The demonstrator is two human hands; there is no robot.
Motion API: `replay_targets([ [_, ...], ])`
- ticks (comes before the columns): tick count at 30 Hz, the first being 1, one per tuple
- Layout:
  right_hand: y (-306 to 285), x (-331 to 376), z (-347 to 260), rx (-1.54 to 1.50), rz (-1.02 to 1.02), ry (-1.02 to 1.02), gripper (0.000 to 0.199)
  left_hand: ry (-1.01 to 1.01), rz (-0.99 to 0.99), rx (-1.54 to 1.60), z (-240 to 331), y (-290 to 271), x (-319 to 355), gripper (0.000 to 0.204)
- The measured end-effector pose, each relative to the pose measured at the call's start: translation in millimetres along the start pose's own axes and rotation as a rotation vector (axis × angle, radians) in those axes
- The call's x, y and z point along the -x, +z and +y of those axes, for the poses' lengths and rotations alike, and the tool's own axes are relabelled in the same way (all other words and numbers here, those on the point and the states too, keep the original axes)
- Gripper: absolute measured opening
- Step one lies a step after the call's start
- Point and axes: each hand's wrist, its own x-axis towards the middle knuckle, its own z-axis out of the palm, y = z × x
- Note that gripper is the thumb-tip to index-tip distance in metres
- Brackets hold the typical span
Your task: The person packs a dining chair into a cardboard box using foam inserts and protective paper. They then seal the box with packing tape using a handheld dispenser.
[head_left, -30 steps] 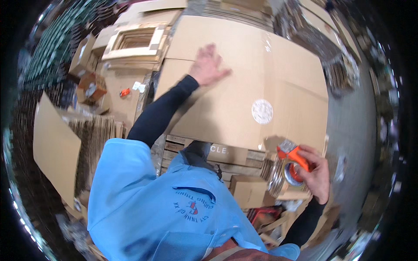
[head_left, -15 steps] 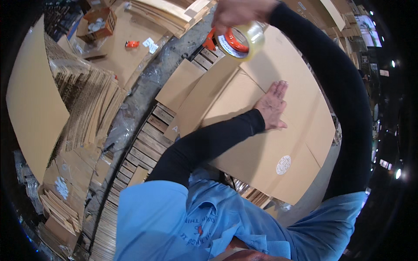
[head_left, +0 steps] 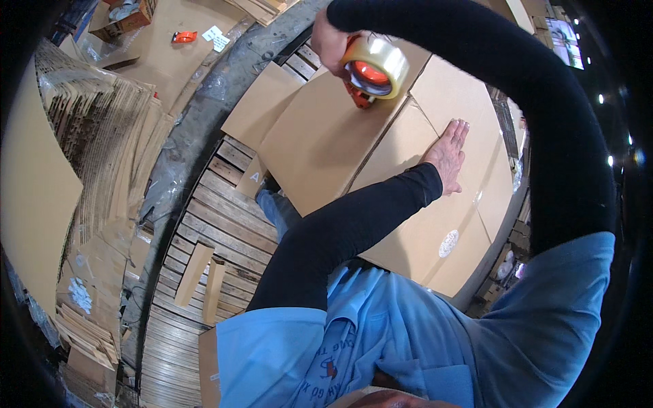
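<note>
A large brown cardboard box (head_left: 476,95) lies before me, a round white printed mark on its near part. My left hand (head_left: 447,158) presses flat on its top, fingers stretched out and close to the flap seam. At the far side, my right hand (head_left: 329,45) grips a red tape dispenser (head_left: 360,97) loaded with a wide roll of clear tape (head_left: 393,64). The dispenser's head is against or just over the box's left side panel (head_left: 320,136); I cannot tell if it touches. Some of the right hand's fingers are hidden behind the dispenser.
Wooden slats (head_left: 224,197) run under and left of the box. A tall stack of flattened cardboard (head_left: 102,143) stands at the left. Beyond it are another red dispenser (head_left: 184,37) and an open carton (head_left: 126,24). Narrow cardboard strips (head_left: 194,275) lie on the slats.
My right hand has brought the tape dispenser down and turned it, so its red head now points at the box's left side. The left hand stays flat on the box.
</note>
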Motion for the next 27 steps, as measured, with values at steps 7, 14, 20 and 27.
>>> replay_targets([
  [7, 24, 221, 18, -0.201, 0.106, -0.124, 0.039, -0.007, 0.053, 0.018, -6, 4, 1, 0.087],
  [14, 228, 334, 30, -0.435, 0.912, -0.132, 0.026, 0.076, 0.017, 0.251, -7, -6, 5, 0.065],
  [20, 421, 326, 9, -0.697, 1.24, -0.191, 0.043, 0.598, 0.422, 0.466, 40, -18, 46, 0.042],
  [27, 624, 291, -32, -0.822, 1.349, -0.072, 0.05, 0.233, 0.215, 0.214, 46, -24, 29, 0.066],
])
